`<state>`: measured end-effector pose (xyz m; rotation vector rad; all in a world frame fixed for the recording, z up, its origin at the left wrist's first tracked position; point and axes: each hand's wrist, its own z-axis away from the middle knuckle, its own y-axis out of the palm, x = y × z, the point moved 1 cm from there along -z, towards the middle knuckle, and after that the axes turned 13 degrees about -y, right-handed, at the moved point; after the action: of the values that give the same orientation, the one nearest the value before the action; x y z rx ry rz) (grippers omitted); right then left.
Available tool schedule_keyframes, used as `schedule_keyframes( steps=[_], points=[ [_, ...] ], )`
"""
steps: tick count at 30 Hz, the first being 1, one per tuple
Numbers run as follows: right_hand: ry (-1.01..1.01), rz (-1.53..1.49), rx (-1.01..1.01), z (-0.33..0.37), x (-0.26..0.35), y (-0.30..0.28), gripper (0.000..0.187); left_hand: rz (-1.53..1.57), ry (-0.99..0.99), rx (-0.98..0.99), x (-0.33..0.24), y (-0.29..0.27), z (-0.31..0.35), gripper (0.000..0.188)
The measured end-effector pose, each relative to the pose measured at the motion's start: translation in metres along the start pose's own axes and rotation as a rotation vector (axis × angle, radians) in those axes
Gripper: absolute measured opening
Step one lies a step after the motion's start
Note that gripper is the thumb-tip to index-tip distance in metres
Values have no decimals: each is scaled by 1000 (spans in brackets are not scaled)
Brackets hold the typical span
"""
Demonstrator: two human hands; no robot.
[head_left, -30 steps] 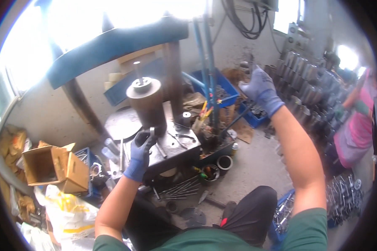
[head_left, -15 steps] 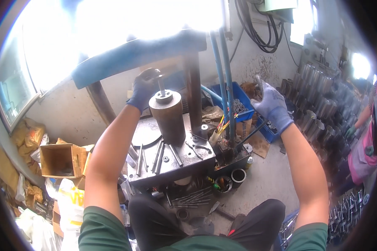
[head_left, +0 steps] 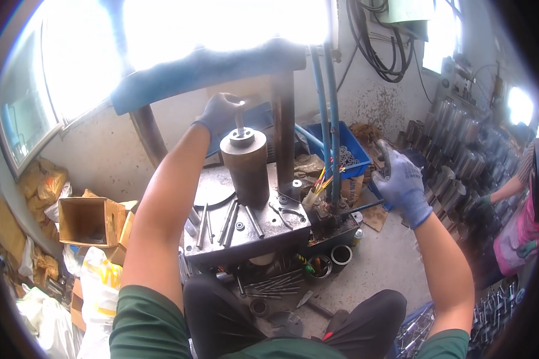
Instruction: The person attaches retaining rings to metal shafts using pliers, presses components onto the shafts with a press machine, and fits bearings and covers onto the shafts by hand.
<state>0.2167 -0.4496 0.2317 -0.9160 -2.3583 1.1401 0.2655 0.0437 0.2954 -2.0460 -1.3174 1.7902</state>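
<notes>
An upright metal cylinder (head_left: 245, 170) stands on the steel press table, with a collar (head_left: 242, 137) on its top and a slim metal rod (head_left: 240, 122) rising from the collar. My gloved left hand (head_left: 219, 113) is closed at the rod's upper end, its fingertips partly hidden. To the right, my gloved right hand (head_left: 406, 184) is held with thumb and fingers apart beside the pump lever (head_left: 365, 206). The lever's outer end lies close below that hand; whether they touch I cannot tell.
Loose rods (head_left: 229, 222) and pliers (head_left: 286, 214) lie on the press table (head_left: 263, 234). A blue bin (head_left: 356, 158) of rings stands behind the blue pipes (head_left: 330, 119). Cardboard boxes (head_left: 90, 221) sit left; stacked metal tubes (head_left: 455, 155) and another person's pink garment (head_left: 515, 242) are at right.
The lever has swung down, and my right hand has dropped lower with it. My left hand has shifted slightly at the top of the rod. The view has moved a little.
</notes>
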Motion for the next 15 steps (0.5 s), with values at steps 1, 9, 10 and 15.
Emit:
schedule_keyframes(
  steps=[1, 9, 10, 15],
  points=[
    [-14, 7, -11, 8, -3, 0, 74, -28, -12, 81, -4, 0, -1, 42],
    [-75, 15, 26, 75, 2, -4, 68, -559, 409, -155, 11, 17, 4, 42],
    [-91, 39, 15, 78, 2, -4, 68, -596, 441, -166, 12, 20, 5, 45],
    [-58, 13, 57, 75, 9, -5, 66, -647, 456, -168, 13, 17, 8, 50]
  ],
)
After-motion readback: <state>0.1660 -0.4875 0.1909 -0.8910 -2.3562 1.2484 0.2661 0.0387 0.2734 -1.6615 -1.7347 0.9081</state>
